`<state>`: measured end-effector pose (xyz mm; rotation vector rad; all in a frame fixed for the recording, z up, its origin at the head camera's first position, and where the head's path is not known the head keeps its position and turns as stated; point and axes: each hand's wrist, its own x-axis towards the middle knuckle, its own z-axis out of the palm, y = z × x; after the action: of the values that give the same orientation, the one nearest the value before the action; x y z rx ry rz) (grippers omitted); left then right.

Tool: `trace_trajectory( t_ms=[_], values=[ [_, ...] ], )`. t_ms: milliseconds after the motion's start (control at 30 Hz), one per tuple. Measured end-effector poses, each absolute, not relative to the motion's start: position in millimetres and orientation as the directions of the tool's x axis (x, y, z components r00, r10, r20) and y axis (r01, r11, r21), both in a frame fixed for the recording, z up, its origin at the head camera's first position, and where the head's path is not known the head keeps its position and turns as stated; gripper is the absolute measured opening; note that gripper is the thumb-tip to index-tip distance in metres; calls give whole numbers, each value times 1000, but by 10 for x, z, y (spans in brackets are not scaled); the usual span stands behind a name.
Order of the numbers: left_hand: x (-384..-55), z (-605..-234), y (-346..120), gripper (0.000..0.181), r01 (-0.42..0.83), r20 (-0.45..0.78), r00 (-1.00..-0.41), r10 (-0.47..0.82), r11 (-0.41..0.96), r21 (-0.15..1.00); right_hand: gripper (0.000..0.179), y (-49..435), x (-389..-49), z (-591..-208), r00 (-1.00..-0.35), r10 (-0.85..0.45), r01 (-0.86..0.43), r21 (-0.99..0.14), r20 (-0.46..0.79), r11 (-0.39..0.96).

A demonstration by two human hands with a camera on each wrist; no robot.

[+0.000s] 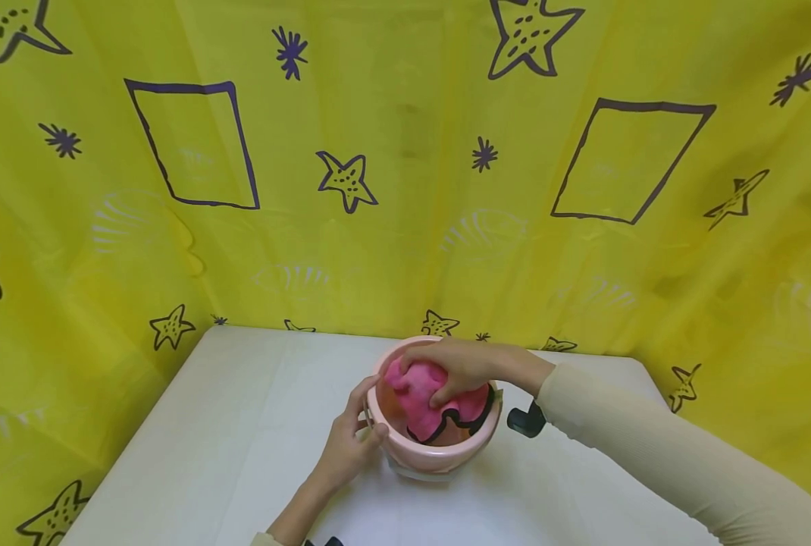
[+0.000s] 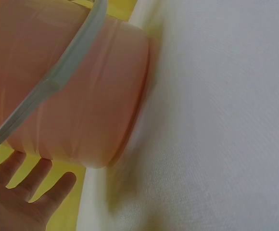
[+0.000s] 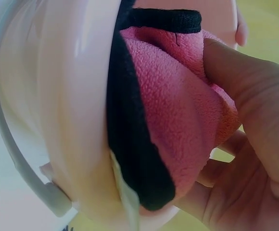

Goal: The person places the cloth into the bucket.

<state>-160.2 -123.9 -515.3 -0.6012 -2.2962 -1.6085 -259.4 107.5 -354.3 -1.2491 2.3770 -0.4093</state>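
A pale pink plastic bucket [image 1: 439,456] stands upright on the white table. My left hand [image 1: 352,431] holds its left side, thumb at the rim; in the left wrist view this hand's [image 2: 26,195] fingertips touch the outer wall. From above, my right hand [image 1: 461,367] reaches into the bucket and grips a bright pink fleecy cloth [image 1: 415,398] with black edging. The right wrist view shows the thumb pressed against the bunched cloth [image 3: 173,91], part of which lies at the rim. The bucket's bottom is partly hidden by the cloth.
A grey handle [image 2: 65,70] hangs down along the outside of the bucket. The white tabletop [image 1: 262,432] extends around it. Behind and at both sides hangs a yellow curtain [image 1: 405,250] with starfish drawings. A black device [image 1: 526,422] sits by my right wrist.
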Motion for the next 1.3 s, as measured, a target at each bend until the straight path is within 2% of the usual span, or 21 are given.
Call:
trace_trajectory(
  t_ms=[67, 133, 267, 467, 733, 1067, 1300],
  values=[
    [-1600, -5155, -1236, 71, 480, 447, -877, 175, 297, 825, 64, 1088, -2593, -3532, -495, -838, -703, -460, -230, 542],
    [-1598, -5153, -1235, 71, 478, 447, -878, 170, 301, 825, 69, 1097, -2595, -3507, -447, -866, -695, -522, -223, 493],
    [-1596, -5150, -1235, 71, 481, 452, -877, 165, 306, 822, 84, 1146, -2580, -3429, -394, -895, -667, -603, -211, 436],
    [-1600, -5144, -1247, 71, 473, 440, -881, 175, 306, 826, 90, 1224, -2533, -3338, -461, -862, -650, -581, -210, 490],
    [-1601, -5140, -1259, 71, 462, 423, -886, 189, 286, 839, 89, 1301, -2495, -3297, -509, -840, -641, -567, -191, 517],
    [-1595, -5073, -1289, 70, 453, 402, -888, 222, 270, 850, 86, 1426, -2454, -3199, -534, -838, -648, -583, -113, 491],
    [-1588, -5045, -1296, 71, 455, 402, -887, 230, 279, 845, 83, 1533, -2466, -3191, -522, -852, -665, -606, -41, 436]
  ],
)
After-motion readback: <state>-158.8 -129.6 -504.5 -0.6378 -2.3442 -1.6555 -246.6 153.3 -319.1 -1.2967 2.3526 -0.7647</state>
